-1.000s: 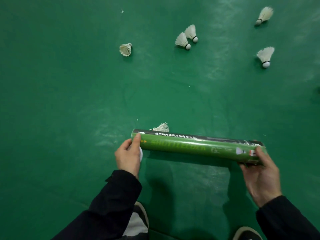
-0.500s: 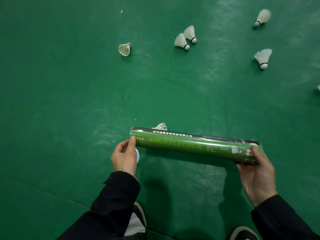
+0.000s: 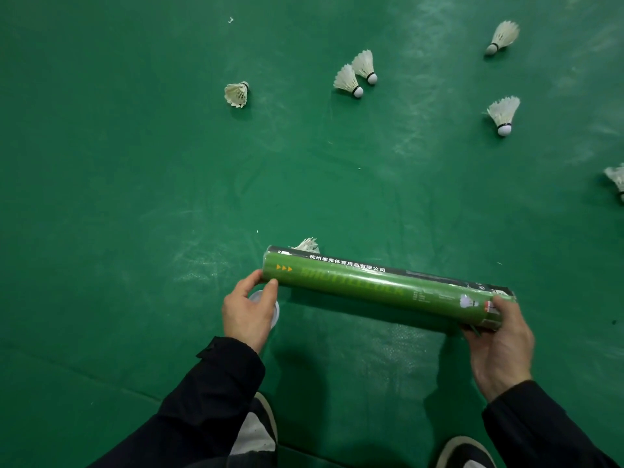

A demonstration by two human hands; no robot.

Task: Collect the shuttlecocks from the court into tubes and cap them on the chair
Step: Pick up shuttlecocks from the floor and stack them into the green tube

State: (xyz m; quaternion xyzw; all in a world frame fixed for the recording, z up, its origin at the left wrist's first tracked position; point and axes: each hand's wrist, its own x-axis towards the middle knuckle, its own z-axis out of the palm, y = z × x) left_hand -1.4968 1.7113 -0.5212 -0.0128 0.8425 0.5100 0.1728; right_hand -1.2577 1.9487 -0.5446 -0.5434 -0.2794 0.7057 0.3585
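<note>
While the green tube [image 3: 385, 288] lies nearly level above the green court floor [image 3: 135, 163], the right hand [image 3: 499, 346] grips its right end with thumb on top and fingers curled beneath. The left hand [image 3: 248, 310] pinches a white cap [image 3: 270, 310] at the tube's open left end, thumb and forefinger touching the rim. One shuttlecock [image 3: 306, 245] shows partly behind the tube's left end. Farther out on the floor lie a lone shuttlecock [image 3: 237, 93], a touching pair [image 3: 356, 74], two more [image 3: 503, 111] toward the upper right, and one cut off at the right edge [image 3: 616, 179]. Both forearms wear dark sleeves [image 3: 219, 393]; two shoes [image 3: 464, 450] stand on the floor at the bottom.
</note>
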